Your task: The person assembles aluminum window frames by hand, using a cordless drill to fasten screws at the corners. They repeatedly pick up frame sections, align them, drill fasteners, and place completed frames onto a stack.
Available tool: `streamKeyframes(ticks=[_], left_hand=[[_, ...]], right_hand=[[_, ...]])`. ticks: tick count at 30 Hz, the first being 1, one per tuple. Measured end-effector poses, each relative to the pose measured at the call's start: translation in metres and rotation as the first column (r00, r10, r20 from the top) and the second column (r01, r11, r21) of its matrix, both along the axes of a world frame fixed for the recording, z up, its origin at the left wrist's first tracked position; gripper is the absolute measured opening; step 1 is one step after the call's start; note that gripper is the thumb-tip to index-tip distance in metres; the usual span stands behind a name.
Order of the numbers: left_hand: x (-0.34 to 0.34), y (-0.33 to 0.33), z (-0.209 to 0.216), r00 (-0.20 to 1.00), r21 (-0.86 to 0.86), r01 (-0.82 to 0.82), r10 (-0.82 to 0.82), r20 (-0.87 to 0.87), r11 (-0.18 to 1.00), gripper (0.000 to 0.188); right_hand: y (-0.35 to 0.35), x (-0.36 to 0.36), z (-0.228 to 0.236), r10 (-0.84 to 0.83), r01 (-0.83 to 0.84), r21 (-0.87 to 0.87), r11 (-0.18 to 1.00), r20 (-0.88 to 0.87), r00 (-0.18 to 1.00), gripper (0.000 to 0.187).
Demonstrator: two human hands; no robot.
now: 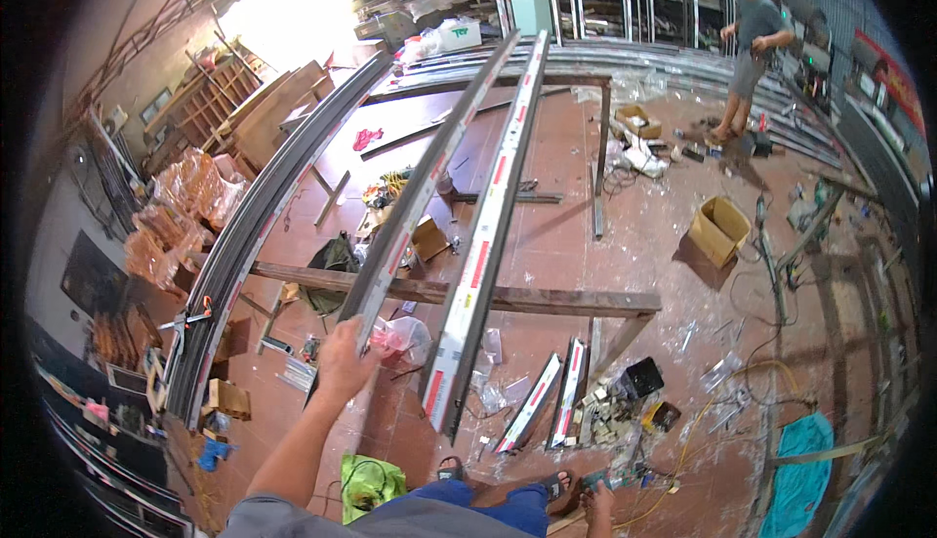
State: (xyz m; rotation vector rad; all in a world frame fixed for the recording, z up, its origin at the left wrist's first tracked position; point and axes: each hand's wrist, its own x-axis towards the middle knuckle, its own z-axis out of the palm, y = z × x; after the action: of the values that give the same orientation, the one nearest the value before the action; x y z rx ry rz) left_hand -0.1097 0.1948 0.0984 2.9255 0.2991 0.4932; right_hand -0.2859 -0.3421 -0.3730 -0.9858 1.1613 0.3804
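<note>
My left hand (346, 360) is closed around the near end of a long dark-grey metal profile (420, 204), which slopes away from me across a wooden trestle. To its right, a second long profile (485, 235) with white film and red marks lies across the same trestle, untouched. Low at the right, my right hand (598, 511) is closed around a teal hand tool (591, 480). Its exact kind is hard to make out, being small and near the lower edge. Two short profile pieces (532, 401) lie on the floor ahead of my feet.
The trestle's wooden beam (586, 301) crosses in front of me. More long profiles (273, 186) are stacked at left, with an orange clamp (204, 310). A cardboard box (719, 232), a yellow cable (683, 460) and scraps lie on the floor. Another person (756, 40) stands far right.
</note>
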Motion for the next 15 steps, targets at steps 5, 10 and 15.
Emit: streamKeyframes(ticks=[5, 10, 15], left_hand=[[-0.039, 0.078, -0.023, 0.898, -0.056, -0.319, 0.283, -0.336, 0.946, 0.115], [-0.058, 0.127, -0.058, 0.944, -0.149, -0.237, 0.191, -0.267, 0.960, 0.119], [-0.058, 0.183, -0.062, 0.943, -0.560, -0.277, 0.111, -0.313, 0.781, 0.095]], right_hand=[[0.053, 0.060, 0.043, 0.176, -0.168, -0.087, 0.982, 0.088, 0.981, 0.037], [0.133, 0.082, 0.096, 0.179, -0.238, 0.158, 0.958, 0.318, 0.931, 0.027], [0.194, 0.079, 0.113, 0.252, -0.359, 0.103, 0.928, 0.536, 0.806, 0.020]])
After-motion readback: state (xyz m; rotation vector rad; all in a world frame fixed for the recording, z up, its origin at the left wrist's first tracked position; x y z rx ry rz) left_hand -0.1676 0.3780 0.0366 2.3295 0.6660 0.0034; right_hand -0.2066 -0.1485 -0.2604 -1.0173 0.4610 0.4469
